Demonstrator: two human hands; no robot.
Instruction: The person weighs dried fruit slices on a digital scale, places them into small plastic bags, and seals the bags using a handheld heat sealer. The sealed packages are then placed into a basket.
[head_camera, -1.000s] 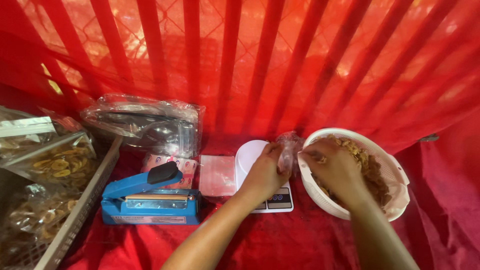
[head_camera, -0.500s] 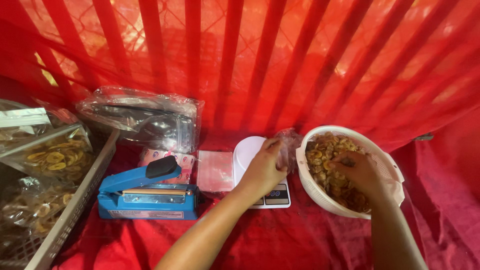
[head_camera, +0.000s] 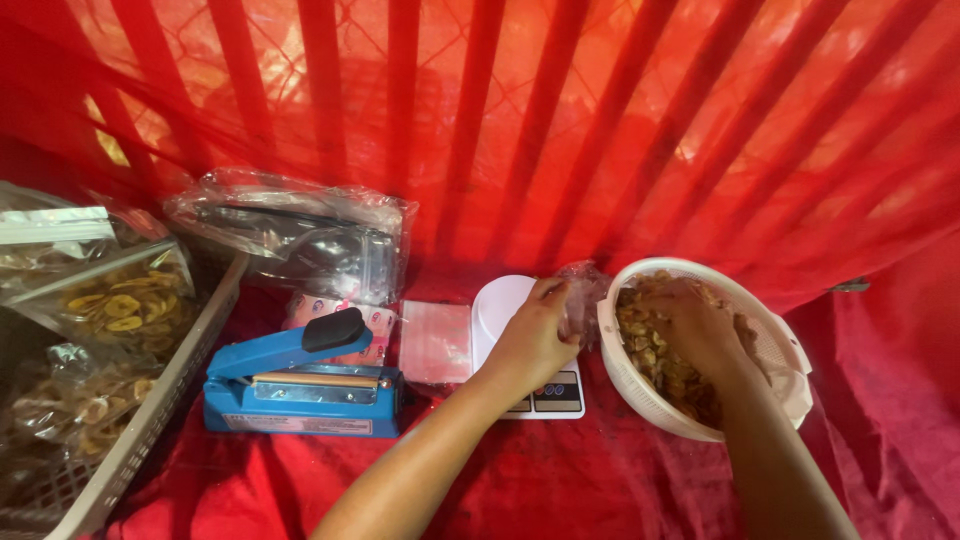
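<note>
Fingers of the left hand pinch a small clear bag above the white scale, right hand clenched down among chips in the white colander, blue sealer beside.

At frame centre a kitchen scale sits between the heat sealer to its left and the colander of chips to its right; a basket of packed chips lies far left.

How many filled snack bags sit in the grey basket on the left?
3 that show: one with yellow chips, one behind it at the top left, one nearer the camera. The basket runs off frame; more may be hidden.
</note>
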